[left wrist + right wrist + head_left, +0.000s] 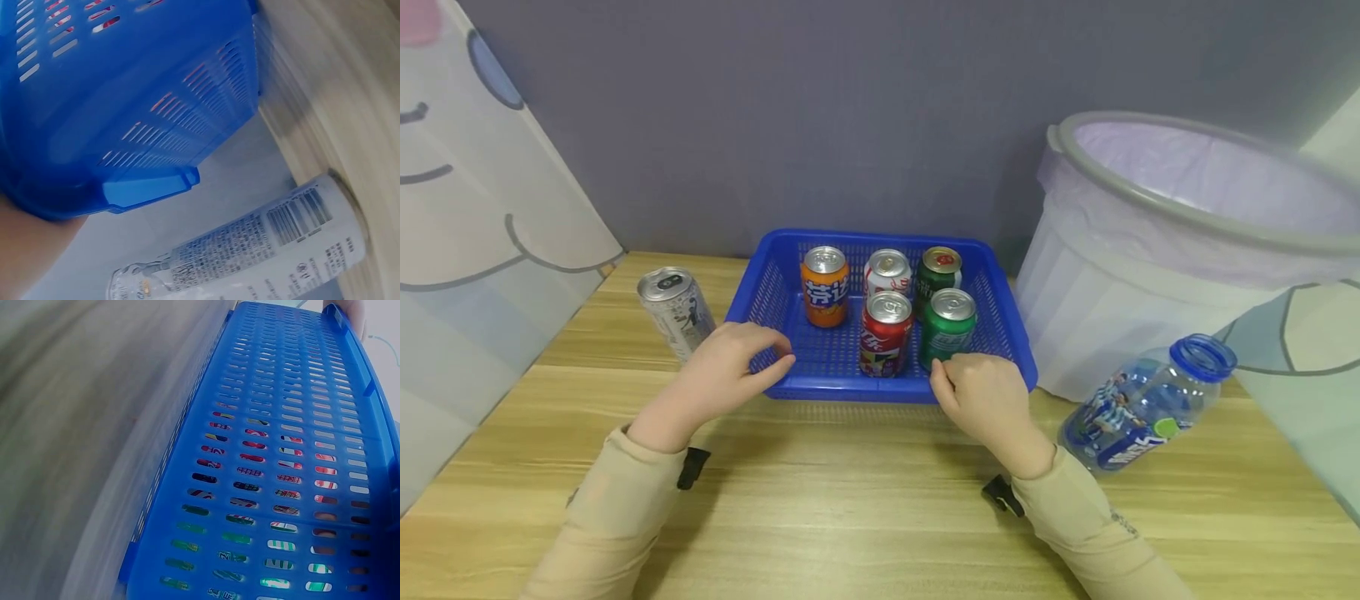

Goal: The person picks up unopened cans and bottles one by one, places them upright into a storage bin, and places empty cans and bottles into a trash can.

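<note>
A blue plastic basket (850, 385) with slotted walls stands on the table, holding several drink cans. Among them are an orange can (826, 292), a red can (886, 337) and a bright green can (950, 325); a white can and a dark green can are behind. My left hand (718, 375) grips the basket's rim near its front left corner, thumb over the inner side. Further right, my right hand (988, 400) holds the front rim with curled fingers beside the green can. In the right wrist view, the slotted front wall (262, 456) shows the cans behind it.
Left of the basket stands a tall white can (676, 312), close to my left hand. A lined white bin (1097, 275) rises at the back right. In front of it is a clear plastic bottle (1138, 408) with a blue neck. A grey partition (820, 108) borders the wooden table (850, 517).
</note>
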A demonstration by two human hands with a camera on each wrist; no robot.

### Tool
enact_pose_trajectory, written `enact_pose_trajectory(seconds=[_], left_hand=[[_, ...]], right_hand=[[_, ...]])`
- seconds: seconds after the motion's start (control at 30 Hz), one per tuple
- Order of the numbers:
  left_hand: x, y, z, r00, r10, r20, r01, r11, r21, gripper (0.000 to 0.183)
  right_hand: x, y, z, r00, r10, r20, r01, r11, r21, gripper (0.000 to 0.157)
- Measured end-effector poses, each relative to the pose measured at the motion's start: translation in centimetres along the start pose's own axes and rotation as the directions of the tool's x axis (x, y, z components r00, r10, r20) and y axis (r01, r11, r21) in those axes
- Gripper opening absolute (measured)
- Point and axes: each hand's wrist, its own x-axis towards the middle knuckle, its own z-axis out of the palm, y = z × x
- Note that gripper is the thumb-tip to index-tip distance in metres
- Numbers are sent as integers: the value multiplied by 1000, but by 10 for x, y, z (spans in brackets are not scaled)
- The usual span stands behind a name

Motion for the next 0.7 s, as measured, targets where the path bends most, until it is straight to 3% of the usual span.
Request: enact_pose_trajectory(seconds=[0.13, 0.4, 0.57, 0.7], left_hand=[[-1, 3, -4, 1000, 11, 13, -11, 1000, 12, 8], [-1, 5, -9, 1000, 15, 26, -13, 997, -70, 6], [-3, 5, -22, 996, -81, 39, 84, 991, -106, 10], [-8, 0, -37, 984, -177, 23, 179, 976, -127, 15]], right_hand=[[1, -1, 0, 1000, -6, -2, 6, 1000, 2, 46], [2, -1, -1, 1000, -4, -1, 4, 1000, -2, 46], [1, 0, -2, 1000, 1, 0, -1, 1000, -1, 46], [1, 0, -1, 1000, 3, 4, -3, 1000, 2, 46]])
